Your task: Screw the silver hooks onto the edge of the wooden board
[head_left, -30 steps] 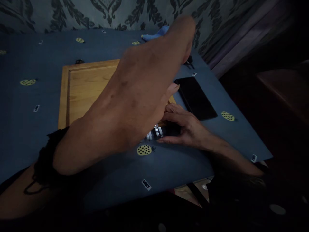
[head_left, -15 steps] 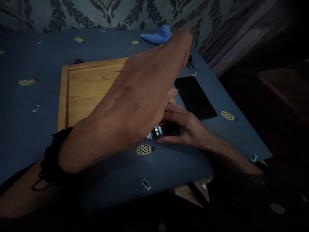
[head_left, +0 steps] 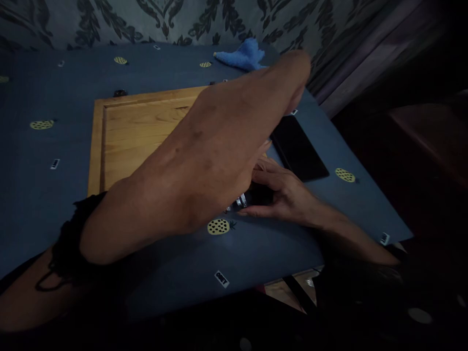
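Note:
My left hand (head_left: 219, 146) is raised close to the camera and fills the middle of the view. Its fingers stretch out together toward the far right, above the top of a black phone (head_left: 300, 151), and it holds nothing that I can see. A black band sits at its wrist. My right hand (head_left: 285, 195) rests on the blue tablecloth (head_left: 44, 195) by the near right corner of a wooden board (head_left: 127, 131). Its fingers are closed round a small dark object with silver rings (head_left: 243, 201), partly hidden by my left hand.
A blue cloth (head_left: 243, 54) lies at the far edge by the patterned wall. The table's right edge runs close past the phone, with dark floor beyond. The near edge of the table is just below my right forearm.
My left hand has shifted to the right and farther out, uncovering more of the blue cloth and covering the phone's top. My right hand stays on the dark object.

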The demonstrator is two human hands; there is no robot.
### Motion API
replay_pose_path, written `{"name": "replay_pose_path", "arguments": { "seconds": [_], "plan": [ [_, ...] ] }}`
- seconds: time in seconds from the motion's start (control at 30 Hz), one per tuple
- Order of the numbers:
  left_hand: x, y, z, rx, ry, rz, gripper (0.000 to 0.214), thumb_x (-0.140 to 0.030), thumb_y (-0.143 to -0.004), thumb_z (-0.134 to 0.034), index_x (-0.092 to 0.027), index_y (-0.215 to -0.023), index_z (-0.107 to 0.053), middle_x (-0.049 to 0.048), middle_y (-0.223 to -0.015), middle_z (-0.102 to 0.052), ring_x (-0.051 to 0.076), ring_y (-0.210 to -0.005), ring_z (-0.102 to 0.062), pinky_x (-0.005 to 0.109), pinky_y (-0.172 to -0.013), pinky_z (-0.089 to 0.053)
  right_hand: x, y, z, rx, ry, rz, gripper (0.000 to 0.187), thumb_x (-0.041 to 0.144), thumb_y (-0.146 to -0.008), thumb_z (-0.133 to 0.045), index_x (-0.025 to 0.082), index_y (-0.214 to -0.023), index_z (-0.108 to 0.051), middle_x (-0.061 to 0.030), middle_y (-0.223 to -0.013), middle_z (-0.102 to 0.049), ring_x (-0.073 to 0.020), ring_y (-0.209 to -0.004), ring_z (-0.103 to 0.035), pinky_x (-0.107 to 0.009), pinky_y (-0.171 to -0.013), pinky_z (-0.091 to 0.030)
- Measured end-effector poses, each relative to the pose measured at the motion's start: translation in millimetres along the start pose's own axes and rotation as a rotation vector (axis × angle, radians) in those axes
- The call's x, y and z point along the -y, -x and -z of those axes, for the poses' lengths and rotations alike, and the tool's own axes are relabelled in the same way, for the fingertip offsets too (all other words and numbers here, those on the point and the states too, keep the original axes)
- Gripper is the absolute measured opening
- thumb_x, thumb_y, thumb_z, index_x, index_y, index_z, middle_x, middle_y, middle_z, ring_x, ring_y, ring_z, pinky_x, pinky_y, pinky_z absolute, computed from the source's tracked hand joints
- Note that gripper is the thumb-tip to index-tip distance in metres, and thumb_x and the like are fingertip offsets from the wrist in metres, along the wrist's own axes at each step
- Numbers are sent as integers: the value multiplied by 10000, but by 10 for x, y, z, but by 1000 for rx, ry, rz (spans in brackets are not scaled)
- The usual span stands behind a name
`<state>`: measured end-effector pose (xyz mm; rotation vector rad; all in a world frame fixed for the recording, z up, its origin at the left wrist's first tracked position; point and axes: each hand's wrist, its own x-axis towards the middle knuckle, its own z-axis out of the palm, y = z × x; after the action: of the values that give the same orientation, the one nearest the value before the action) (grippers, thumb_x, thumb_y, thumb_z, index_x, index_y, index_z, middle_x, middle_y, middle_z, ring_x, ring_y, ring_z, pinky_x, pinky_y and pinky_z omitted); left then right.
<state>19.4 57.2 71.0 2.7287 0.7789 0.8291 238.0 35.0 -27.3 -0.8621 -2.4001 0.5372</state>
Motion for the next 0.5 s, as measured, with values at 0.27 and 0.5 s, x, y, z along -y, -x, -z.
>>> {"name": "replay_pose_path", "arguments": {
  "seconds": [0.27, 0.5],
  "plan": [
    [-90, -12, -115, 2, 98, 44, 269, -233, -977, -348, -131, -1126, -548, 2, -844, -520, 168, -804, -624, 352, -736, -497, 20, -3, 2, -46, 61, 74, 418, 525, -872, -638, 160, -1075, -651, -83, -971, -658, -251, -961, -624, -413, -837, -539],
    [-79, 4, -96, -49, 10, 76, 241, -218, -908, -491, -164, -1130, -566, -4, -878, -612, 180, -794, -650, 345, -711, -507, 24, -8, -1, -44, 67, 73, 429, 550, -879, -618, 155, -1044, -648, -79, -959, -663, -232, -933, -628, -386, -815, -536]
  ]
}}
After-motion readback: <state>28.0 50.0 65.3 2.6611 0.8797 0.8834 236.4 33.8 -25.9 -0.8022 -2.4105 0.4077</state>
